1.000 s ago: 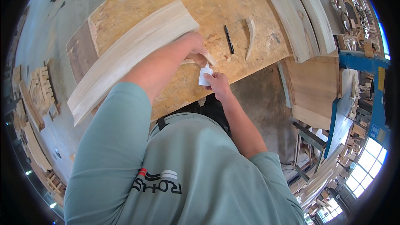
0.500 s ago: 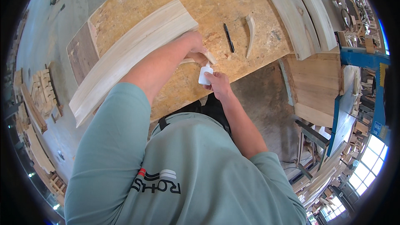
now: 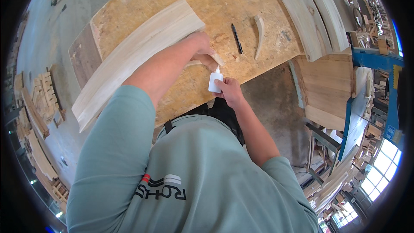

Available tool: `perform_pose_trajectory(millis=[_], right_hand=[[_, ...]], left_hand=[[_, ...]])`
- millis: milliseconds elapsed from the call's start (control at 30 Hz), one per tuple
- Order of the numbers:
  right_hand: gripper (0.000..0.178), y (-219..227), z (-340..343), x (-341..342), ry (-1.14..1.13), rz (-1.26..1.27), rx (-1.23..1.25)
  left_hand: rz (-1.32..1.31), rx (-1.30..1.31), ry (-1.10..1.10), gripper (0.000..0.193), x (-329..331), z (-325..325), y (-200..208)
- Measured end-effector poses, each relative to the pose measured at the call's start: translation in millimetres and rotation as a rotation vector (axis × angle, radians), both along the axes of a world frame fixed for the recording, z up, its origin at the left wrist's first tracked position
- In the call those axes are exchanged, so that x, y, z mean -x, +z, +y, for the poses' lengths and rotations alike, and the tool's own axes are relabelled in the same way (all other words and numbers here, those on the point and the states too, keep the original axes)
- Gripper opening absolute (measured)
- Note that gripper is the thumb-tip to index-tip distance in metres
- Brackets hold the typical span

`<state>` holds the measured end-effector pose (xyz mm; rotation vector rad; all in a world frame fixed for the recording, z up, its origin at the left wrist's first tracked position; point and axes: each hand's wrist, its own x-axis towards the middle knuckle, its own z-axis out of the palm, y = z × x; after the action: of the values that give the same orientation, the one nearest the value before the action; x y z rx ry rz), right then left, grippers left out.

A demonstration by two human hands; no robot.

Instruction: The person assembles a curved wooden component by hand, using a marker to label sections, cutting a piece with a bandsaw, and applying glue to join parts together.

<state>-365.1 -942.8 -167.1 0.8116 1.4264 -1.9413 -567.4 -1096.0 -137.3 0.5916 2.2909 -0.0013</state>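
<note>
My right hand is closed round a small white squeeze bottle with a narrow nozzle. The nozzle tip is at the end of a slim curved wooden piece; whether they touch I cannot tell. My left hand is closed on that piece near the table's surface, its fingers partly hidden behind my wrist and forearm. Beside my left forearm lies a long, wide curved wooden board. Another pale strip of wood shows under the left hand.
A black pen and a slim curved wooden piece lie on the worn wooden tabletop, right of my hands. Long planks stand along the far right. A blue metal frame is beyond, with wood offcuts at the left.
My right hand has shifted slightly right and toward me with the bottle, whose nozzle now points at the wooden piece's near end. My left hand is nearly still.
</note>
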Motion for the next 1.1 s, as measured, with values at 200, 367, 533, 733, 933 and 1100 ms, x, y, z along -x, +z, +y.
perform_pose_trajectory(millis=[200,367,533,733,933,1100], right_hand=[[0.02,28,46,-14,0.102,0.375,-0.175],[0.027,38,102,57,0.083,0.508,-0.659],[0.031,34,104,185,0.126,0.74,-0.865],[0.029,-2,89,284,0.282,0.8,-0.99],[0.034,-9,89,308,0.441,0.745,-1.002],[0.042,-10,99,312,0.486,0.745,-0.917]], left_hand=[[0.004,-0.044,0.064,0.063,-2,-5,2],[-0.031,-0.138,0.157,0.055,-5,-6,1],[0.035,-0.28,0.294,0.05,-16,-12,-1],[-0.048,-0.146,0.419,0.056,-18,-6,18],[-0.133,-0.155,0.51,0.057,-15,-4,22],[-0.105,-0.147,0.54,0.054,-18,-2,21]])
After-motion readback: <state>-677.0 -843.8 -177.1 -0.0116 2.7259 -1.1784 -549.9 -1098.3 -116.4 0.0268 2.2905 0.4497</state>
